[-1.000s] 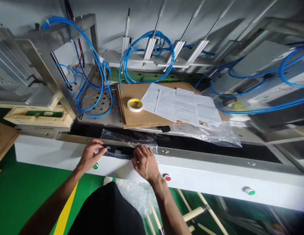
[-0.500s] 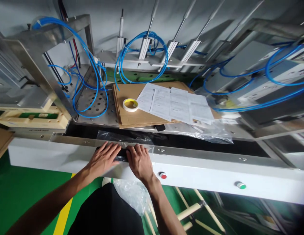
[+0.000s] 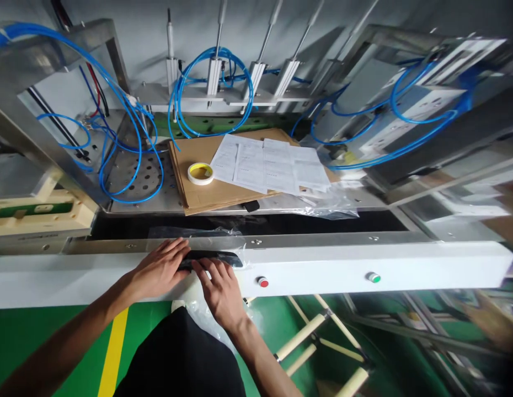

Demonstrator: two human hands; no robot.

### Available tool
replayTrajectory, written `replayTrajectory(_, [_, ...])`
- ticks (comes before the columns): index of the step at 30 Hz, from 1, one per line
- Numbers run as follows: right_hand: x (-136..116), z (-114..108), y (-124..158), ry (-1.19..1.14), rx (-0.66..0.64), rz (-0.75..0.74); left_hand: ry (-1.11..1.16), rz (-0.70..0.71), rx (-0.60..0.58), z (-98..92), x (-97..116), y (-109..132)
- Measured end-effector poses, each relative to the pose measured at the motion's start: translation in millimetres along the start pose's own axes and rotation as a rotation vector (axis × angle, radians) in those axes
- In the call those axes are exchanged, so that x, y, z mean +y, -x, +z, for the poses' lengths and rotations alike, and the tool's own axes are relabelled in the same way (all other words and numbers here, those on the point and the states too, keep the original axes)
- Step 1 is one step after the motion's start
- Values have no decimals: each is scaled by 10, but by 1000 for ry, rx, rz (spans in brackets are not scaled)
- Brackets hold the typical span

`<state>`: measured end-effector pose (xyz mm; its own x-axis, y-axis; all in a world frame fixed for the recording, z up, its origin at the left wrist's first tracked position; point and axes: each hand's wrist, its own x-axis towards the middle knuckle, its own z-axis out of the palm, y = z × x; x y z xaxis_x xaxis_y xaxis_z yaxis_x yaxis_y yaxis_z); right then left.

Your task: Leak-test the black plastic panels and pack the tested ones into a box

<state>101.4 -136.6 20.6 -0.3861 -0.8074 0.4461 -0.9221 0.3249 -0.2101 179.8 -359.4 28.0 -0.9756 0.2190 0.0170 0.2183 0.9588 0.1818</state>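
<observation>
A long black part in a clear plastic bag (image 3: 217,257) lies along the front rail of the white machine frame (image 3: 364,259). My left hand (image 3: 159,268) lies flat on the bag's left end, fingers stretched out. My right hand (image 3: 219,286) presses its fingers flat on the middle of the bag, just below the black part. More of the clear plastic film (image 3: 190,232) trails back over the dark conveyor belt (image 3: 322,221).
Behind the belt lie a stack of cardboard sheets (image 3: 198,190), a roll of yellow tape (image 3: 200,173), printed papers (image 3: 268,165) and loose plastic bags (image 3: 326,204). Blue air hoses (image 3: 128,143) loop left and right. A red button (image 3: 263,282) and a green button (image 3: 373,277) sit on the frame.
My left hand opened from a pinch on the bag's end to lying flat. Both hands smoothed the bagged part down on the rail. The view swung to the right.
</observation>
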Motion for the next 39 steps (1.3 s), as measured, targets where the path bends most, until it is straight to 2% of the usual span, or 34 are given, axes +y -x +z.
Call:
replayTrajectory(3, [88,6,-79,-17,-30,-14,-8,-16,31,-89,-6,-12])
replayTrajectory(8, [211,-97,-271,-61,-111,-3,-49,-69,279,-205,112,31])
replayTrajectory(12, [276,-39,-452,-87,-221,103,-23,-77,401,-160,178,17])
replayTrajectory(16, [333,99,-595,-59,-319,183,-30,-89,331,-41,150,-39])
replayTrajectory(19, [338,163,-620,-49,-320,197,-60,-111,252,19,109,-77])
replayTrajectory(23, [306,194,-596,-44,-310,213,-49,-95,191,11,43,-125])
replayTrajectory(26, [304,188,-571,-31,-226,225,-14,-72,137,-25,-20,-163])
replayTrajectory(30, [279,126,-367,-78,130,269,59,-18,125,-37,-82,-199])
replayTrajectory(32, [200,102,-152,-168,340,432,106,9,130,-38,-95,-209])
replayTrajectory(34, [67,107,91,-290,497,655,135,24,129,-59,-103,-217])
replayTrajectory(36, [-101,141,295,-385,543,812,147,31,120,-110,-109,-222])
replayTrajectory(39, [-354,209,424,-639,393,975,208,-8,66,-209,-96,-196])
